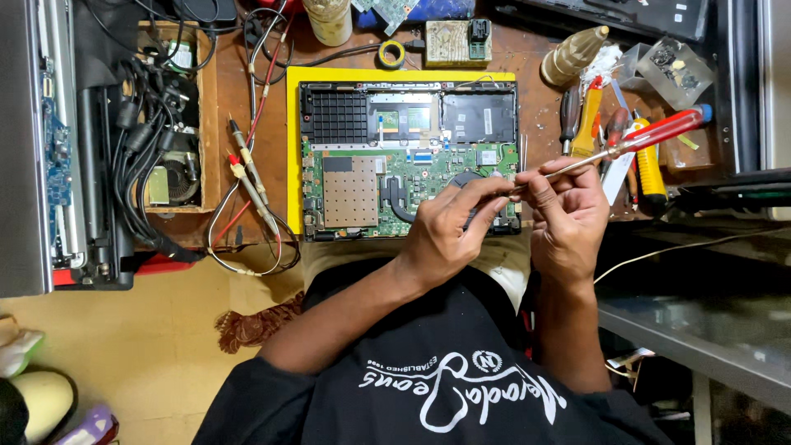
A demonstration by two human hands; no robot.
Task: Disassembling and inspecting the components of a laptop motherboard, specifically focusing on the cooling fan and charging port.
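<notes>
A worn brown wooden worktop filled the upper part of the view, lit evenly from above. Below it lay a pale yellowish floor. To the right stood a grey metal shelf, its surface dull and slightly reflective.

We see even, warm light from overhead; the bench is sharp, the hands cast soft shadows, a glare patch lies right of them, and corners darken and bend slightly.
</notes>
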